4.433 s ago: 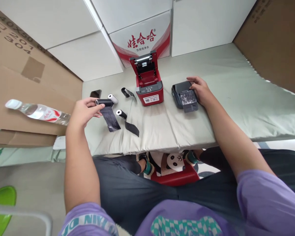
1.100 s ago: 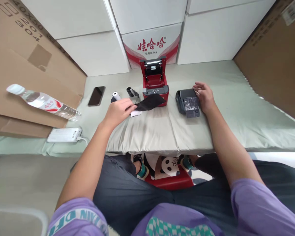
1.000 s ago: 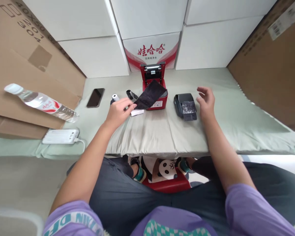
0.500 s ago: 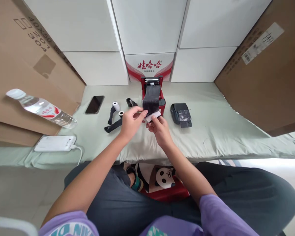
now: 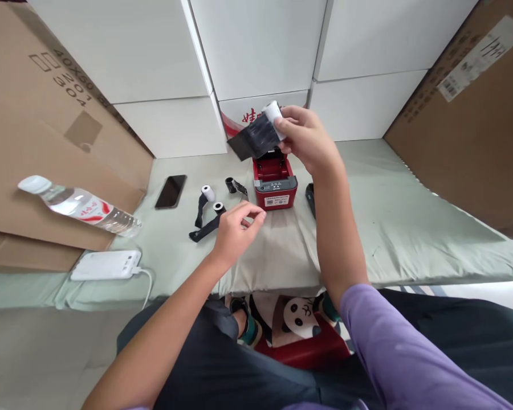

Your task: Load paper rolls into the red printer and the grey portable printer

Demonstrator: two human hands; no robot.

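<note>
My right hand [image 5: 305, 134] is raised over the red printer and grips a white paper roll [image 5: 275, 118] between thumb and fingers. From that roll a wide black strip [image 5: 254, 138] hangs out to the left. The red printer [image 5: 277, 196] has its lid up, and its paper bay shows; the lid is partly hidden by the strip. Nearer the table's front edge, my left hand [image 5: 237, 230] has its thumb and fingertips pinched together, with nothing visible in them. Beside it lie a white roll with a black tail [image 5: 208, 193] and another such roll [image 5: 218, 208].
A small black roll [image 5: 230, 185] lies left of the printer. A black device [image 5: 310, 199] is mostly behind my right forearm. At left are a phone [image 5: 171, 192], a water bottle [image 5: 85, 208] and a white power bank [image 5: 106, 265] with cable. Cardboard boxes [image 5: 483, 125] flank the table.
My right hand has lifted the paper roll and its black strip up from the printer's front. My left hand has come off the strip and moved slightly down. The printer's bay has come into sight.
</note>
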